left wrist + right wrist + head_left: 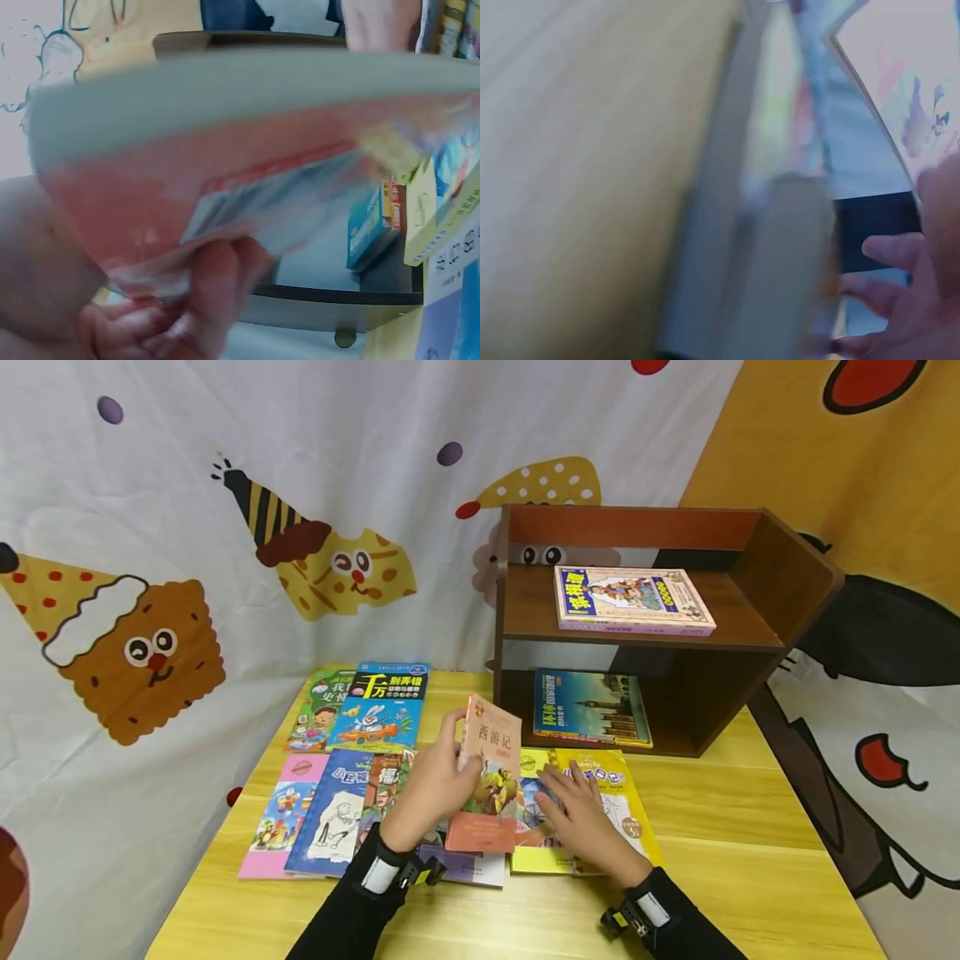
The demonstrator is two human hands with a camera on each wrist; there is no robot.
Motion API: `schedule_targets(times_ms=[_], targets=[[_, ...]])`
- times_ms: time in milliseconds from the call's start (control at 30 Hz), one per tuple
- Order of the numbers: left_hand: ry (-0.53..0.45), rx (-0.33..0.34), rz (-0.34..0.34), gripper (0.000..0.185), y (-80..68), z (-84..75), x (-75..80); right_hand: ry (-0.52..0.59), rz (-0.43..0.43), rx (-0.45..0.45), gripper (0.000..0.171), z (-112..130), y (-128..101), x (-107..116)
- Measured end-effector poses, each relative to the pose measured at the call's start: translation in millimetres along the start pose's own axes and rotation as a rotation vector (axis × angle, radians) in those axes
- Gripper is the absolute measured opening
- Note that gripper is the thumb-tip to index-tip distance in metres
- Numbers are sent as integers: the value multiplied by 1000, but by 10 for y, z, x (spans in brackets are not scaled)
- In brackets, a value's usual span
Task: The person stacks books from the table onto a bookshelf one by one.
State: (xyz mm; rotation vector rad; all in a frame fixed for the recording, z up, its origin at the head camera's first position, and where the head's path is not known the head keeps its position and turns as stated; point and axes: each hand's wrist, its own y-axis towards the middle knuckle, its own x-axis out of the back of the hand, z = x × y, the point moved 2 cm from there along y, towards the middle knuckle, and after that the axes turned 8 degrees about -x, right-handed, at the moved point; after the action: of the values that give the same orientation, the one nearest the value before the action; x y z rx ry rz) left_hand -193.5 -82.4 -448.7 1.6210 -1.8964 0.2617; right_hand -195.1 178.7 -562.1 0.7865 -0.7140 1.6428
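A salmon-pink paperback book (495, 760) with an illustrated cover is held up, tilted, in my left hand (427, 785). The thumb lies on its front cover, and in the left wrist view curled fingers (217, 277) press its back near a barcode. Beneath this book lie other books, among them a white and purple one (472, 870). My right hand (588, 827), fingers spread, is over two yellow books, one at the right (637, 810) and one beside it (542, 862). Whether it touches them is hard to tell. Blur covers much of the right wrist view.
Behind stands a brown two-tier shelf (517, 602), with a thick pink-edged book (633, 602) on top and a blue-green book (588, 706) below. At left on the wooden table (757, 860) lie a blue book (330, 810), a pink book (281, 818) and two others behind.
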Motion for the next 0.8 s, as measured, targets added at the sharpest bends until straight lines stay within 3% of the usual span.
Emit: schedule_targets(times_ms=[167,333,500,633,800], targets=[[-193,-88,-56,71,44,-58,46,260,7,-96,66,143,-54,275],[-362,-143,-65,69,103,-100,-18,529,-13,-82,59,304,-97,486],[-472,-126,-27,71,163,-126,-169,784,20,-70,50,354,-116,562],[-482,-96,-3,73,197,-106,-269,859,6,-78,51,328,-137,578],[-496,-90,5,75,232,-39,-311,822,-32,-68,51,262,-135,608]])
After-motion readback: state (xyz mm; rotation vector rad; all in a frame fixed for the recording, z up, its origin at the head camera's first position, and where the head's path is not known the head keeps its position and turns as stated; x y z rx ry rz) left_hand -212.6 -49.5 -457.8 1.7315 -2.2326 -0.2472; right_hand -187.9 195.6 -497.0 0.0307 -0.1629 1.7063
